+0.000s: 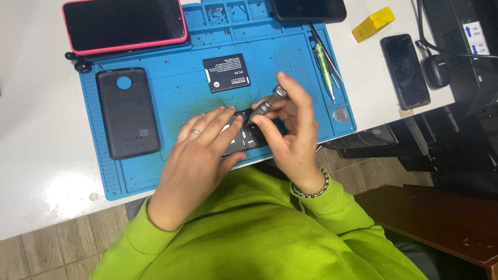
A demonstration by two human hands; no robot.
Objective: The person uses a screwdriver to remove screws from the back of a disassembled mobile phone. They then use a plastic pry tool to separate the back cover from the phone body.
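Observation:
My left hand (199, 150) lies flat on a dark opened phone (248, 139) and pins it to the blue work mat (171, 98). My right hand (290, 132) grips a small grey screwdriver (265, 105), tip down on the phone's upper edge. Most of the phone is hidden under my two hands. A black flat battery (226, 72) lies on the mat just beyond the hands. A black phone back cover (127, 112) rests on the mat to the left.
A red-cased phone (123, 24) lies at the top left, a dark phone (405, 70) at the right, another dark device (309, 10) at the top. A green-handled tool (324, 70), tweezers, a round pick (340, 114) and a yellow block (373, 24) lie nearby.

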